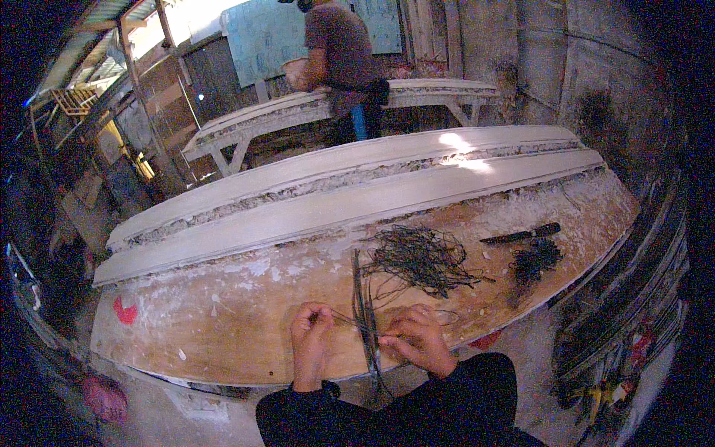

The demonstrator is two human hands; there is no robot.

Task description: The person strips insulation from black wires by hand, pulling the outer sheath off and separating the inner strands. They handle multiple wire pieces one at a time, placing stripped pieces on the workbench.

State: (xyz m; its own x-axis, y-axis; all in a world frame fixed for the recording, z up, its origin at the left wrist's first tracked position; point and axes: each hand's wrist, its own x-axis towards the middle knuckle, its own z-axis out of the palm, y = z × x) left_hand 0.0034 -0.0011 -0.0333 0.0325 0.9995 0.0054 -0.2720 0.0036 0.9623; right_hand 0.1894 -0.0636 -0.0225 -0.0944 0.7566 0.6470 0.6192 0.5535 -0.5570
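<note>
A thin dark strand (345, 319) runs between my hands, across a narrow bundle of long dark strips (362, 298) lying lengthwise on the wooden table. My left hand (309, 331) pinches the strand's left end, to the left of the bundle. On the other side my right hand (418, 337) is closed on the strand, its fingers close against the bundle. Beyond my right hand lies a loose tangled pile of dark strands (424, 259). A knife with a black handle (545, 229) rests farther right, beside a small dark tuft of strands (538, 259).
The table (223, 328) is worn wood with whitish stains and a red patch (124, 310) at left. Long white boards (298, 201) line its far side. Behind them a person (339, 52) sits on a second bench (447, 91). Yellow-handled tools (599, 398) lie low at right.
</note>
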